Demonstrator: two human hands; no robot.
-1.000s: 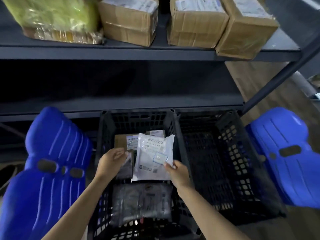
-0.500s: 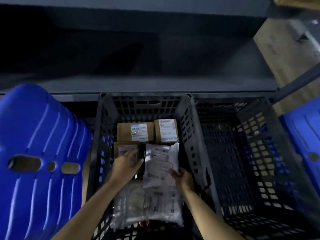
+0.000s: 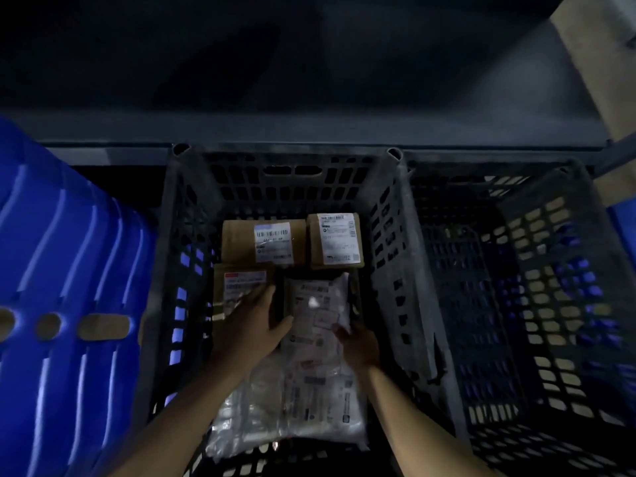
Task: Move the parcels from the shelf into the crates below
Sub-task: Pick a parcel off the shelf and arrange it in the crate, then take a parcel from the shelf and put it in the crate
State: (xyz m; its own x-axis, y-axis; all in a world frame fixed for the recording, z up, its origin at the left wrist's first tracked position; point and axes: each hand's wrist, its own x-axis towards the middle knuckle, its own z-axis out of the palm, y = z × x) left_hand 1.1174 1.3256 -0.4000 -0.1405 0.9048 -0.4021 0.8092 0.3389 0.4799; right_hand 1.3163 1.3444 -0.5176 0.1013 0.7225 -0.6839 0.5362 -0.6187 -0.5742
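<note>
Mailer (image 3: 315,301): white, labelled, lying inside the left crate (image 3: 395,235) at about centre, its long side running 12 to 6 o'clock.

Right hand (image 3: 359,344): enters from 5 o'clock with the forearm angled up into the crate. Its fingers (image 3: 340,328) are curled onto the mailer's near right corner and grip it.

Left hand (image 3: 253,325): enters from 7 o'clock, palm down. The fingers are straight and spread, resting flat on the red-label box (image 3: 237,282) just left of the mailer, and the thumb points toward the mailer's left edge. It grips nothing.

Other contents of the left crate: at 12 o'clock a wide box (image 3: 241,242) and a small box (image 3: 335,239) sit side by side, labels up. At 6 o'clock a clear bag (image 3: 254,411) lies under both forearms.

Surroundings: the right crate (image 3: 516,208) touches the left crate at 3 o'clock, and its floor is dark. A blue panel (image 3: 69,270) stands at 9 o'clock. The shelf (image 3: 309,129) edge runs across at 12 o'clock.
</note>
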